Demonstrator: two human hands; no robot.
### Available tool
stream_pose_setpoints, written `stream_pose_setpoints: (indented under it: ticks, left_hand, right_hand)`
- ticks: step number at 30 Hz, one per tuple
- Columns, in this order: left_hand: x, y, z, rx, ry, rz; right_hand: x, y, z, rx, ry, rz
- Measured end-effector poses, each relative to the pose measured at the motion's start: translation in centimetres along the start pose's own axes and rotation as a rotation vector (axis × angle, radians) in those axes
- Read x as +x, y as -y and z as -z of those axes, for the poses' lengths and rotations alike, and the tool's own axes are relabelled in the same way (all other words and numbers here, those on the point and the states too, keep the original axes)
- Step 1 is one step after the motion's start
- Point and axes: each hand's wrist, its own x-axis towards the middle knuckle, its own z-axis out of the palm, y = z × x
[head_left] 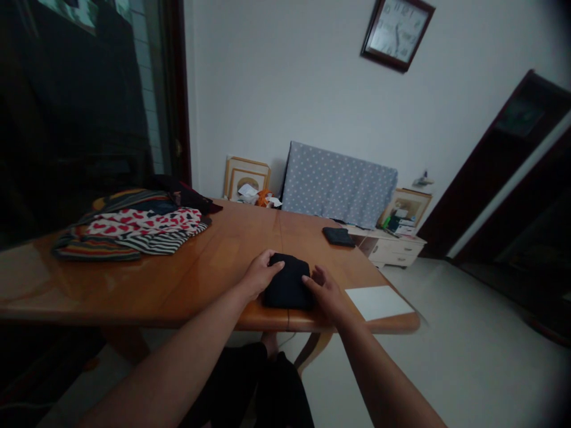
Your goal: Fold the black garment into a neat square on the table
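Observation:
A dark folded garment (289, 285) lies as a compact square near the front edge of the wooden table (232, 267). My left hand (261, 274) grips its left side, thumb on top and the fingers partly hidden around the far-left corner. At the right side, my right hand (328, 291) touches the edge with its thumb tip, its other fingers apart from the cloth. Another dark folded item (338, 236) rests farther back on the right.
A heap of patterned clothes (143, 223) is on the table's left part. A white sheet (379, 302) lies at the right end. Behind the table stand a polka-dot-covered object (339, 181), framed pictures (247, 175) and a white cabinet (395, 248).

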Motion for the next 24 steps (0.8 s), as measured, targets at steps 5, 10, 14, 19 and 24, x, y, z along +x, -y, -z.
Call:
stream_pose_setpoints:
  ticks: [5,10,14,19,24]
  left_hand:
    - [-1.7,-2.1,-0.6,-0.054,0.074,-0.081]
    - [-3.1,-4.3,-1.4,-0.124,0.137,-0.089]
    - [-3.4,-4.4,-1.5,-0.254,0.119,-0.019]
    - [-3.1,-3.1,-0.7,-0.389,0.074,0.073]
    - [-3.2,-2.3,0.3,-0.57,0.107,0.278]
  right_hand:
    - [-0.8,1.7,0.0,0.375,0.261,-0.068]
    - [-1.7,1.9,-0.3,0.582,0.417,-0.187]
    - [-2.8,1.5,-1.3,0.704,0.428,-0.25]
    - [-3.7,2.1,-2.7,0.622,0.283,-0.306]
    - [-3.8,3.5,-2.6,0.506,0.232,-0.353]
